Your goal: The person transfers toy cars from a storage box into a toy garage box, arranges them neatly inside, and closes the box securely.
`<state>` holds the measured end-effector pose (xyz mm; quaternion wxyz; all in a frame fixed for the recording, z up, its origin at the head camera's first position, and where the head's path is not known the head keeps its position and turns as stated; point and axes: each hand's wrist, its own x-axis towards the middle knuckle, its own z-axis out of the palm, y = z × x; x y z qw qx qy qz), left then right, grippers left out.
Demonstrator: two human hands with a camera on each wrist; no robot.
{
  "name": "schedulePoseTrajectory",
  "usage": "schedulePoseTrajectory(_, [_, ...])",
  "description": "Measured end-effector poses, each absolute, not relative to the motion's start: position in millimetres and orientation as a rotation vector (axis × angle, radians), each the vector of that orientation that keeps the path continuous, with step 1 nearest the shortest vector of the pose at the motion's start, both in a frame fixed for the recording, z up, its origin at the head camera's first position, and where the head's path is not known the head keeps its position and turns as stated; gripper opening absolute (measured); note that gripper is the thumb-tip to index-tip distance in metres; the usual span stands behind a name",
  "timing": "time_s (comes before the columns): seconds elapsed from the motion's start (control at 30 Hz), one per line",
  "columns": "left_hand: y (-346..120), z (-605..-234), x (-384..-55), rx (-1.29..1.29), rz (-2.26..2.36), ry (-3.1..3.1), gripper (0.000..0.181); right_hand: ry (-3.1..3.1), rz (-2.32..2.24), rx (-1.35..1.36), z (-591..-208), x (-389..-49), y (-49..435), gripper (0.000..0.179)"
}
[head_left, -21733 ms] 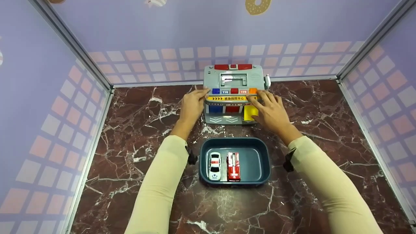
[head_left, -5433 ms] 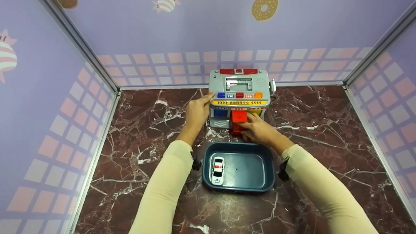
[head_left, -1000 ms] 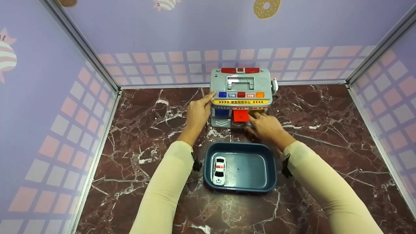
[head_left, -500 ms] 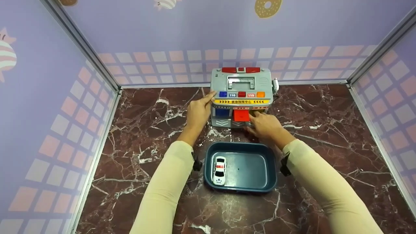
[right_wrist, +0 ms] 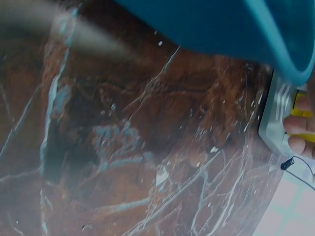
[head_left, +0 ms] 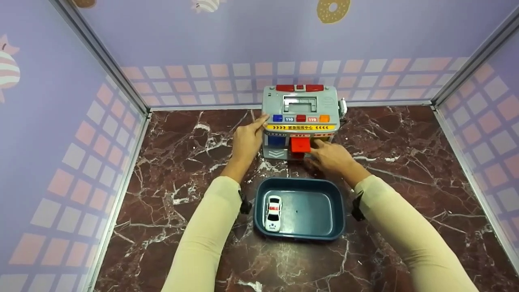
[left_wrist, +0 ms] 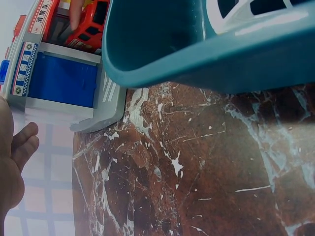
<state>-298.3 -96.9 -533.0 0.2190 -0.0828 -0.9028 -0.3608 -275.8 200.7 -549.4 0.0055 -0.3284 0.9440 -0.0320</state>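
A grey toy emergency station (head_left: 291, 106) stands against the back wall. Its red door (head_left: 300, 144) is raised at the middle bay. Below that door shows part of a red toy fire truck (left_wrist: 89, 25), plainer in the left wrist view, where a finger of my right hand touches it. My right hand (head_left: 333, 157) is at the station's front, its other fingers before the yellow door (right_wrist: 306, 138). My left hand (head_left: 247, 142) rests on the station's left edge, index finger extended. A white toy police car (head_left: 273, 213) lies in the blue tray (head_left: 339, 211).
The tray sits just in front of the station, between both forearms. A blue door (head_left: 277, 140) covers the station's left bay. At its right side are a white handle (head_left: 343, 106) and a thin black cord (right_wrist: 301, 169). Patterned walls (head_left: 194, 44) enclose the marble-look table (head_left: 182, 162).
Earlier the fire truck lay in the tray, then stood before the middle bay. It went inside under the raised red door, and in the last half second its front has come forward slightly.
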Motion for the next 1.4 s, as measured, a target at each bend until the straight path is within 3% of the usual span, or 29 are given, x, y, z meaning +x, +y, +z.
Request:
schedulePoseTrajectory(0.17, [-97, -533, -297, -0.233, -0.984, -2.505, 0.029, 3.057, -0.074, -1.018, -552, -279, 192, 0.024])
schedulePoseTrajectory(0.5, [-98, -535, -299, -0.236, -0.986, -2.499, 0.030, 3.162, -0.045, -1.000, -561, -281, 188, 0.022])
schedulePoseTrajectory(0.77, [-105, -560, -315, -0.267, -1.055, -2.440, 0.033, 3.295, -0.015, -1.222, -573, -282, 190, 0.009])
schedulePoseTrajectory(0.87, [-104, -556, -313, -0.270, -1.044, -2.440, 0.031, 3.323, -0.043, -1.335, -576, -283, 193, 0.014])
schedulePoseTrajectory(0.9, [-101, -539, -301, -0.268, -1.034, -2.460, 0.030, 3.326, -0.055, -1.370, -577, -283, 194, 0.017])
schedulePoseTrajectory(1.17, [-98, -533, -298, -0.221, -0.978, -2.527, 0.030, 3.272, -0.134, -1.615, -583, -286, 200, 0.037])
schedulePoseTrajectory(1.4, [-99, -536, -299, -0.233, -0.961, -2.533, 0.031, 3.247, -0.164, -1.640, -584, -287, 202, 0.034])
